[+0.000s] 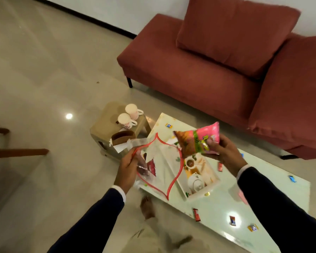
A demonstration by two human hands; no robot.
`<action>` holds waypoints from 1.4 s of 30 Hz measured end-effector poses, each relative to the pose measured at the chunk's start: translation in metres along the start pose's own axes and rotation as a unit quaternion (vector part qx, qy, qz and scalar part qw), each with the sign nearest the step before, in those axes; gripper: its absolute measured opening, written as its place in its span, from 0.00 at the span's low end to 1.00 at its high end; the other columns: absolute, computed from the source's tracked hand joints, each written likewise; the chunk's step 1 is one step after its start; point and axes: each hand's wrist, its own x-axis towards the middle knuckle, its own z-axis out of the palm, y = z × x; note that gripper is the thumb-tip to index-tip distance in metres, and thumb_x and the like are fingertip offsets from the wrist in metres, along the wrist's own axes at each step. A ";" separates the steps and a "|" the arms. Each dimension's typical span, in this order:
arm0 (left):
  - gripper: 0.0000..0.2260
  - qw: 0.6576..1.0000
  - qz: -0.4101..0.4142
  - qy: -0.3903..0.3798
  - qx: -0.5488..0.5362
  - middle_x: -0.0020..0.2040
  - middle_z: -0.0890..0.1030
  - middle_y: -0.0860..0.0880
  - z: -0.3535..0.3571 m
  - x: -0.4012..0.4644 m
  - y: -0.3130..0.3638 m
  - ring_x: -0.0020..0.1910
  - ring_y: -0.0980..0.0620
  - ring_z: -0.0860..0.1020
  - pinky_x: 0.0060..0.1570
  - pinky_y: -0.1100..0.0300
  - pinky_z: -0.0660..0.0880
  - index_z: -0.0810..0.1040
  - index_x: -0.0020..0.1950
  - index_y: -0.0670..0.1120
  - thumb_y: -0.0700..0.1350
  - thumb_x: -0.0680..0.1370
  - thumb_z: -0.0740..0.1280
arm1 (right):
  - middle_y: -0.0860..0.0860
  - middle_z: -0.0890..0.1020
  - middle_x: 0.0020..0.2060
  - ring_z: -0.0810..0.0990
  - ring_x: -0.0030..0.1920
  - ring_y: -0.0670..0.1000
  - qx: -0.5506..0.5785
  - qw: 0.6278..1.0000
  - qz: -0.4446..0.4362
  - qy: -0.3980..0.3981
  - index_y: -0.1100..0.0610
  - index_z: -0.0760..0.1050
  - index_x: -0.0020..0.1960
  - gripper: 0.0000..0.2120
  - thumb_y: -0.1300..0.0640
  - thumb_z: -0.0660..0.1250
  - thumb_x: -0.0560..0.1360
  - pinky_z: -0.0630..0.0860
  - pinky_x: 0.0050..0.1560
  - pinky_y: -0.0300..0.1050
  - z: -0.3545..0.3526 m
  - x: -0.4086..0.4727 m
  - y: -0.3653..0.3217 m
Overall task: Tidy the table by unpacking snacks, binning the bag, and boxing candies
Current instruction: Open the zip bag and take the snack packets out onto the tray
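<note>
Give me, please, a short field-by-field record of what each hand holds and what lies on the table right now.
left hand: grips clear plastic bag with red rim, held open
right hand: holds pink snack packet above the table
table: white, scattered wrapped candies
box: open, on the table, under the bag
side stool: two mugs
background: red sofa
</note>
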 end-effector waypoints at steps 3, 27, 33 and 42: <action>0.12 1.000 0.006 -0.020 -0.009 0.33 0.77 0.48 -0.019 0.027 0.007 0.33 0.49 0.79 0.39 0.49 0.81 0.82 0.61 0.48 0.47 0.86 0.59 | 0.54 0.86 0.52 0.86 0.51 0.54 0.015 0.996 0.073 0.044 0.53 0.79 0.59 0.13 0.53 0.72 0.75 0.84 0.51 0.54 -0.002 0.051 0.020; 0.16 0.992 0.115 -0.007 -0.042 0.29 0.78 0.41 -0.019 0.094 -0.074 0.26 0.38 0.78 0.32 0.53 0.79 0.76 0.62 0.38 0.44 0.85 0.53 | 0.60 0.64 0.70 0.76 0.63 0.63 -0.480 0.877 0.025 0.000 0.56 0.63 0.76 0.35 0.64 0.73 0.73 0.76 0.63 0.57 0.079 0.292 0.227; 0.13 0.994 0.109 0.011 -0.018 0.31 0.78 0.40 -0.011 0.100 -0.079 0.27 0.40 0.78 0.31 0.49 0.81 0.78 0.57 0.46 0.45 0.84 0.54 | 0.59 0.66 0.74 0.67 0.74 0.61 -0.442 0.878 0.185 0.012 0.58 0.57 0.79 0.44 0.44 0.75 0.72 0.66 0.73 0.54 0.062 0.272 0.272; 0.14 0.993 0.116 0.001 0.002 0.31 0.79 0.42 -0.006 0.107 -0.086 0.27 0.40 0.80 0.31 0.49 0.82 0.80 0.61 0.54 0.48 0.85 0.56 | 0.61 0.66 0.73 0.68 0.73 0.61 -0.445 0.881 0.160 0.009 0.60 0.61 0.76 0.35 0.46 0.70 0.77 0.67 0.69 0.52 0.059 0.258 0.274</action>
